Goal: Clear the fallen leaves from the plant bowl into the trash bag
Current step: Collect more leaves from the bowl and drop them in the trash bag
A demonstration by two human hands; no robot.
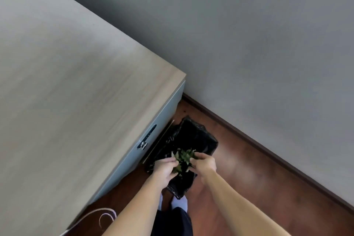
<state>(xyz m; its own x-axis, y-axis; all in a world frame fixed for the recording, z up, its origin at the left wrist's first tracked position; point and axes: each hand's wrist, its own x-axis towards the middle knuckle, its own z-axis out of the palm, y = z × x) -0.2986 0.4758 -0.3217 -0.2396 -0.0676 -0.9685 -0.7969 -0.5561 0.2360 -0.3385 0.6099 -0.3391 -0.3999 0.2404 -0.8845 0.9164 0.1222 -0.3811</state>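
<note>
A clump of green fallen leaves [183,159] is cupped between both hands above a black trash bag [193,140] that stands open on the floor beside the desk. My left hand [164,167] holds the left side of the clump. My right hand [204,164] holds its right side. Both hands hover over the bag's mouth. The plant bowl is out of view.
A light wooden desk [72,82] fills the left, its grey drawer front with a dark handle and a lock [146,138] close to the bag. A grey wall [249,44] meets the brown wooden floor [249,174] at a dark baseboard. White cables [103,216] lie at the bottom left.
</note>
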